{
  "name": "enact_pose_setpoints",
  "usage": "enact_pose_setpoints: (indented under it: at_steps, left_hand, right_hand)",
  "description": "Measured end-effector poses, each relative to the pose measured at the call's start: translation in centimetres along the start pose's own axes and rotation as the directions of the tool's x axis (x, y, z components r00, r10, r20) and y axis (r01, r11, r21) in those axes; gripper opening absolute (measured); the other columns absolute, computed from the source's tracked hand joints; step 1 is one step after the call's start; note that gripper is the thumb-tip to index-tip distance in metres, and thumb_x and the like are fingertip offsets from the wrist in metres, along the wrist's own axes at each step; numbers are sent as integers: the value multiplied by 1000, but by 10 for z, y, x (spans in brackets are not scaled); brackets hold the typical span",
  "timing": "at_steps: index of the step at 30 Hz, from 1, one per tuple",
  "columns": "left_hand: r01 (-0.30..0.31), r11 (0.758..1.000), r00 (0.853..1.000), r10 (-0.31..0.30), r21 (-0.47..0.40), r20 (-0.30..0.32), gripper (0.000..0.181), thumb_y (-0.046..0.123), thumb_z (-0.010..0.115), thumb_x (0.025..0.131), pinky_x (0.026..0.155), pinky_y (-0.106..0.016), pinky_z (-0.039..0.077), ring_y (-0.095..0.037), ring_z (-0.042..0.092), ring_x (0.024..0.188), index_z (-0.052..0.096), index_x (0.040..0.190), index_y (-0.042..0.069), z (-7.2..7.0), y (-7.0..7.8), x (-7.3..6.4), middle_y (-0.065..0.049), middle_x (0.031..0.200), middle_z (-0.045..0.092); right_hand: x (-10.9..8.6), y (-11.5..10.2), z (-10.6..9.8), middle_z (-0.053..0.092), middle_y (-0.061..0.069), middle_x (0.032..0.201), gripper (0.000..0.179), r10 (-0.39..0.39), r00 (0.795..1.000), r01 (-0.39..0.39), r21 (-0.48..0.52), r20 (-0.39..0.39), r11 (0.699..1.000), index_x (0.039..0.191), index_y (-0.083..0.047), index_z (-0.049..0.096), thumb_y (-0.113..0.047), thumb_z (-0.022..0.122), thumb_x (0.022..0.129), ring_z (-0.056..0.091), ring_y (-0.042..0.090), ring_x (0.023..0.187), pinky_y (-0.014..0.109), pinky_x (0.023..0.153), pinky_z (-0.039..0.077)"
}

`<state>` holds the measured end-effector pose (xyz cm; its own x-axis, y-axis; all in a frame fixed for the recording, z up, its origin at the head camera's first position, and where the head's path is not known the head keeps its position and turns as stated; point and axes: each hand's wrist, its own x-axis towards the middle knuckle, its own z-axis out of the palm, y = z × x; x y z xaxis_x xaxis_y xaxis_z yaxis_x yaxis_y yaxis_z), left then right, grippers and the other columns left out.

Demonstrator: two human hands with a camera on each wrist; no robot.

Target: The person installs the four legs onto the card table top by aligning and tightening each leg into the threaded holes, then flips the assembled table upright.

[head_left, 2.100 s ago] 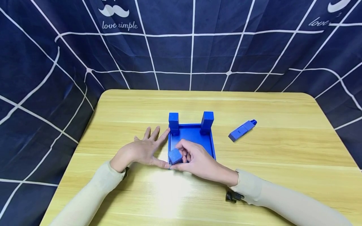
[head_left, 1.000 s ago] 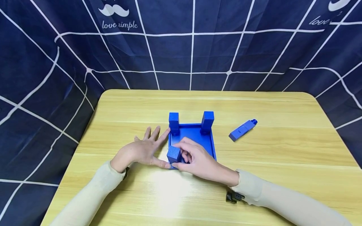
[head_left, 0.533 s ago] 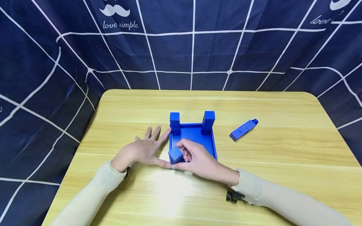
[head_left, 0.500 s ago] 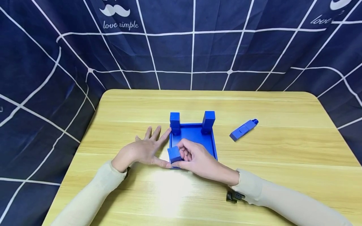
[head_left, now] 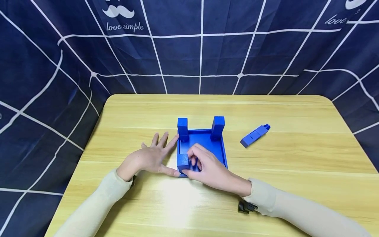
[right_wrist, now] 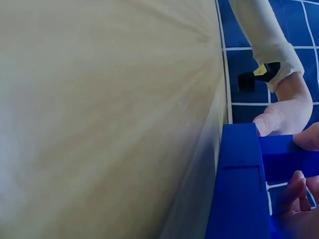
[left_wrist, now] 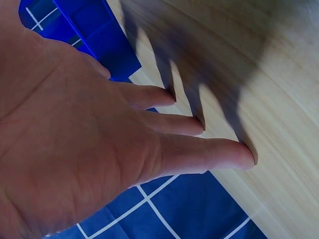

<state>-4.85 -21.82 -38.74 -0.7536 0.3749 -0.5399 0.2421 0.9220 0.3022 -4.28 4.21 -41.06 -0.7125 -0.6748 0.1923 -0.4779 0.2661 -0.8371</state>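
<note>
A square blue tray-like base (head_left: 202, 143) lies on the table with its rim up. Blue square posts stand at its far left corner (head_left: 183, 126) and far right corner (head_left: 218, 125). My right hand (head_left: 208, 166) pinches a third blue post (head_left: 182, 161), upright at the near left corner, between thumb and fingers; its lower end is hidden. Fingers spread, my left hand (head_left: 151, 159) rests along the base's left side, index fingertip and thumb tip touching it. In the right wrist view the held post (right_wrist: 281, 152) shows between my thumb and fingers.
To the right of the base, a loose blue post (head_left: 254, 136) with a threaded round end lies on the wooden table (head_left: 296, 158). A dark blue cloth (head_left: 174, 56) with white grid lines hangs behind the table and at both sides.
The held post has turned back and forth about its upright axis in my right fingers and now sits square to the corner. My left hand has stayed in place.
</note>
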Motion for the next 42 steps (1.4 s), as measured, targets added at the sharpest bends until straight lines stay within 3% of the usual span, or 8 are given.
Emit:
enact_pose_setpoints:
  at_steps: [3,6,9,24,33,42]
  left_hand:
    - [0,1000,1000,0,-1,3,135,85,71,86,106,-94,13,-61,-7,158,-12,176,28,0,0,0,-25,179,-11]
    - [-4,1000,1000,4,-4,4,134,84,71,86,107,-94,12,-61,-7,158,-12,176,28,1,0,1,-25,179,-11]
    - [-7,1000,1000,7,-4,5,134,84,71,87,107,-94,13,-61,-7,158,-12,176,27,1,0,1,-25,179,-11]
    - [-3,1000,1000,3,13,9,135,85,70,86,107,-93,14,-61,-8,158,-14,175,28,2,-2,1,-25,179,-11]
    - [2,1000,1000,-2,3,5,137,85,73,85,105,-94,19,-61,-6,158,-14,175,29,3,-2,1,-25,179,-10]
    - [15,1000,1000,-15,14,5,141,86,74,82,104,-93,23,-60,-3,159,-14,175,27,1,0,-1,-25,179,-7]
  right_hand:
    - [-1,0,1,55,-2,97,39,3,1000,-3,5,13,1000,126,-17,65,-14,87,94,54,16,73,25,62,45]
    - [-1,-1,1,55,-2,97,60,21,1000,-20,-7,21,1000,148,-14,62,-14,88,94,55,15,76,26,64,46]
    - [0,0,2,56,-4,98,69,34,999,-34,-21,16,999,154,-13,60,-14,90,92,56,11,77,26,65,47]
    - [-2,-7,7,62,-9,104,55,50,998,-52,-73,-35,996,142,-20,73,-17,93,90,53,5,67,23,58,45]
    - [-7,-5,8,62,1,98,52,52,998,-53,-12,-42,999,139,-15,71,-18,91,92,60,13,74,24,62,50]
    - [-15,-3,8,68,-6,112,44,111,992,-107,71,-55,992,134,-22,72,-29,90,94,62,16,77,27,65,53]
